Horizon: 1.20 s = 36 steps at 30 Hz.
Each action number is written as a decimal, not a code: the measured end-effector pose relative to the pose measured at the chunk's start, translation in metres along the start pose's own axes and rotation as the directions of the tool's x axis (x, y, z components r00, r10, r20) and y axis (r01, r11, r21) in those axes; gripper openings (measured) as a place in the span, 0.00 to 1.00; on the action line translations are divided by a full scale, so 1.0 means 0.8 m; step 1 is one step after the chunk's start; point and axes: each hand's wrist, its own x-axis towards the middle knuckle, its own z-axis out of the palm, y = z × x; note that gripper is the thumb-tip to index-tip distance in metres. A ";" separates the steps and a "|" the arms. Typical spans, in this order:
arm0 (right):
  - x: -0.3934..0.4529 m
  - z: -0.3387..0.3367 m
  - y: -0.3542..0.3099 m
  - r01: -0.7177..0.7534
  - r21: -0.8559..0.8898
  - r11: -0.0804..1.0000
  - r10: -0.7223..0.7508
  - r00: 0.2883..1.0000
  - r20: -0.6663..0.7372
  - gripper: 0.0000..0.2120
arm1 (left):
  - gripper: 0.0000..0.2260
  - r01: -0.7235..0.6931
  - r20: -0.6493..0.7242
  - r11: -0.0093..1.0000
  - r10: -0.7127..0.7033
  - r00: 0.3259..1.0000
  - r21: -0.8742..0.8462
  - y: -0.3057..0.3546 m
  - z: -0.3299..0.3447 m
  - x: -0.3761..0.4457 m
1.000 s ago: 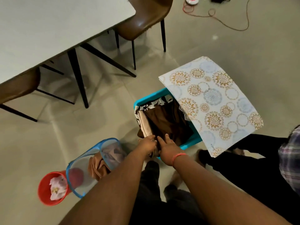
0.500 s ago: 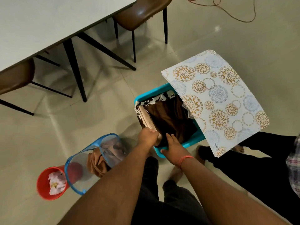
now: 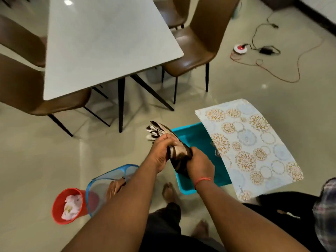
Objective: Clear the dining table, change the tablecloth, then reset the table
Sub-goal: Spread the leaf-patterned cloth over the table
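Both hands are gripping a folded cloth [image 3: 177, 150] w/ brown and white pattern, holding it in the air above the teal bin [image 3: 196, 140]: left hand [image 3: 161, 151] is wrapping round its upper part, right hand [image 3: 199, 164] is clutching the lower end. Bin is sitting on the floor near the table [image 3: 109, 42], w/ a floral mat [image 3: 251, 146] leaning over its right side. A mesh hamper [image 3: 109, 180] and red bucket [image 3: 60, 206] are standing at near left.

Open floor [image 3: 254, 88] right of table [image 3: 109, 42]; chairs [image 3: 196, 42] flank table edges; bin [image 3: 196, 142], mat [image 3: 251, 148], hamper [image 3: 101, 180], bucket [image 3: 60, 206] crowd floor near feet.
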 end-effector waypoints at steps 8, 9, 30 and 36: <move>-0.037 -0.057 -0.093 0.273 0.209 0.939 -0.231 0.951 -0.205 0.10 | 0.17 -0.246 -0.334 0.969 0.223 0.916 -0.027 0.045 -0.071 -0.091; -0.042 -0.062 -0.109 0.319 0.223 0.921 -0.272 0.938 -0.216 0.11 | 0.20 -0.238 -0.373 0.971 0.227 0.900 0.018 0.048 -0.088 -0.098; -0.074 0.018 -0.482 0.542 0.602 0.586 -0.571 0.804 -0.168 0.19 | 0.09 -0.456 -0.386 0.859 0.513 0.767 0.235 0.251 -0.388 -0.168; -0.020 0.081 -0.566 0.494 0.600 0.629 -0.591 0.805 -0.044 0.15 | 0.08 -0.343 -0.526 0.865 0.497 0.690 0.366 0.268 -0.473 -0.134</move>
